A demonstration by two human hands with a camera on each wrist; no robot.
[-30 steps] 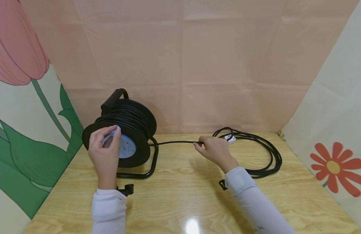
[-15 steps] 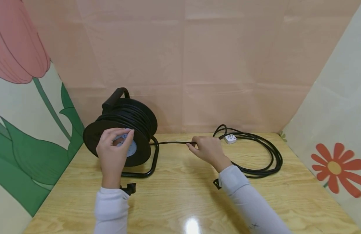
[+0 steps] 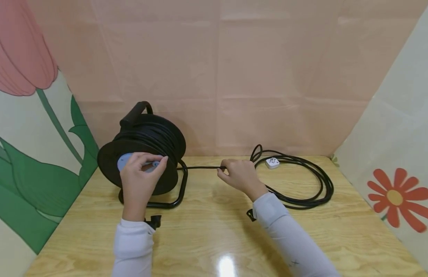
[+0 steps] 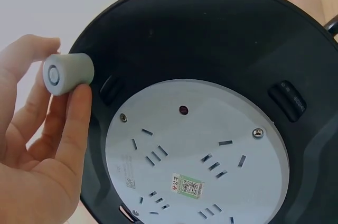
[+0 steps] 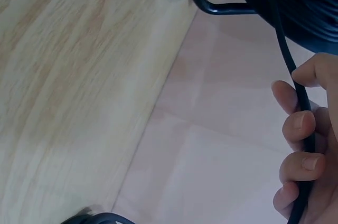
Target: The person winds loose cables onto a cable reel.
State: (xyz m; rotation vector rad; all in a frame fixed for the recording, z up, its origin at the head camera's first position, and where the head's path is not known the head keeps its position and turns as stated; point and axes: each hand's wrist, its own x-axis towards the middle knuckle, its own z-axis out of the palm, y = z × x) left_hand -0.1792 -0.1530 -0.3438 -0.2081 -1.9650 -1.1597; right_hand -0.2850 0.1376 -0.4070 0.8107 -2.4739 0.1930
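Note:
A black cable reel (image 3: 108,163) stands on the left side of the table, its drum wound with black cable. On its near face is a pale blue socket panel (image 4: 195,139) with slots and screws. My left hand (image 3: 139,182) pinches the small round winding knob (image 4: 71,73) on the reel's face between thumb and fingers. My right hand (image 3: 239,177) grips the black cable (image 3: 201,167) to the right of the reel, fingers curled round it. From the reel to that hand, the cable runs nearly straight. Beyond the hand it continues into a loose coil (image 3: 328,188).
A white plug (image 3: 272,163) lies by the coil at the right rear. The reel's black tube stand (image 3: 182,192) rests on the wooden table (image 3: 207,231). A pink sheet (image 3: 269,77) closes off the back, with flower-printed panels on both sides.
My left hand has moved right with the knob across the reel's face. My right hand has shifted left toward the reel, still holding the cable. The small cable loop by the plug has moved left.

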